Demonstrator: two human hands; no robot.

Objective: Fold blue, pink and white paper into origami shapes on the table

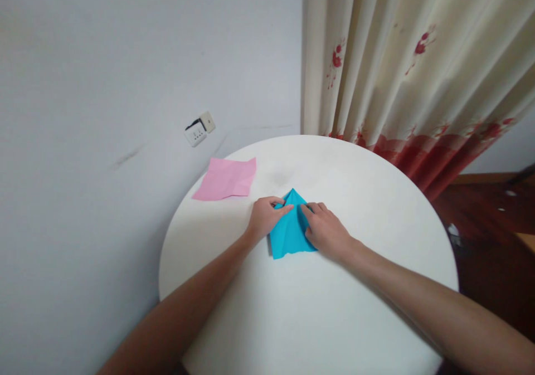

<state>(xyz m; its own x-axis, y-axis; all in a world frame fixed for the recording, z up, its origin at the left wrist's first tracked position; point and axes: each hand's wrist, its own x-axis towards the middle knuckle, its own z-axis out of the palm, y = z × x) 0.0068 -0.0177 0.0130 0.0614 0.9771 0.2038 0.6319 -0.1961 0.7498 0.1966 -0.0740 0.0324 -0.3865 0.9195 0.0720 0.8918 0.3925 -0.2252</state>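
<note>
1. Left hand point(264, 218): fingers together, slightly curled, pressing flat on the left flap of the blue paper point(289, 227). Thumb and index tips meet near the paper's centre line; looks like a light pinch on a fold edge, but too small to confirm.
2. Right hand point(326, 231): fingers together, bent at the knuckles, tips down on the right side of the blue paper, just beside the left fingertips. It presses the paper down and does not lift it.
3. Blue paper: lies flat on the round white table point(317, 319), a bit left of centre and toward the far side. Folded to a point at the far end, wider at the near end. Both hands touch it.
4. Hidden or unclear: the right edge of the blue paper sits under the right palm; the left edge sits under the left hand. Crease lines are hard to make out. Can't tell how many layers it has.
5. Pose: both forearms come in from the bottom edge and converge on the paper, palms down, wrists low over the table. Left forearm enters from the lower left, right from the lower right; both are cut off by the frame.
6. Pink paper point(225, 179): creased sheet lying flat at the table's far left edge, well apart from both hands.
7. Background: grey wall with a wall socket point(199, 128) on the left, flowered curtain point(409, 68) on the right.
</note>
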